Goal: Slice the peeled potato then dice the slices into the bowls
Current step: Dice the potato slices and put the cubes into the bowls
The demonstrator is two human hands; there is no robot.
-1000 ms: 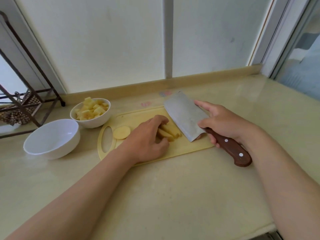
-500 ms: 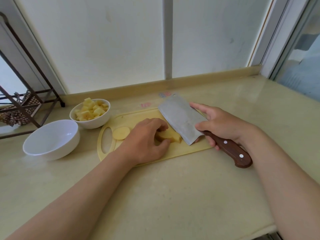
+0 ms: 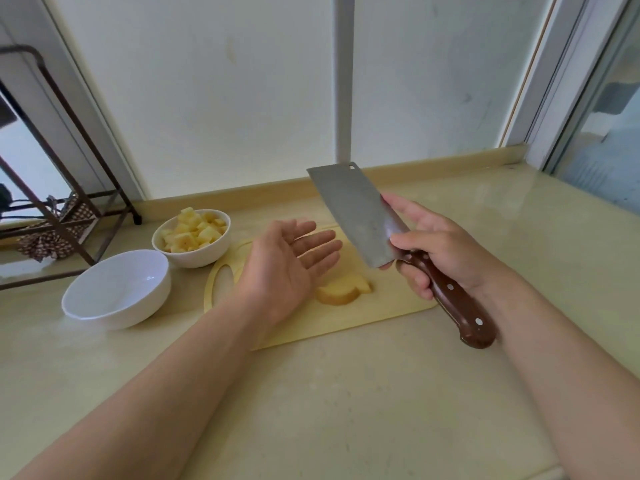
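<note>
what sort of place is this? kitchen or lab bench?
Probably a home kitchen counter: a cleaver in the right hand, potato pieces on a cutting board, and a white bowl of diced potato.

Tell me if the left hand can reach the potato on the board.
Probably yes: the left hand hovers open just beside the potato, and the cleaver is raised clear of it.
</note>
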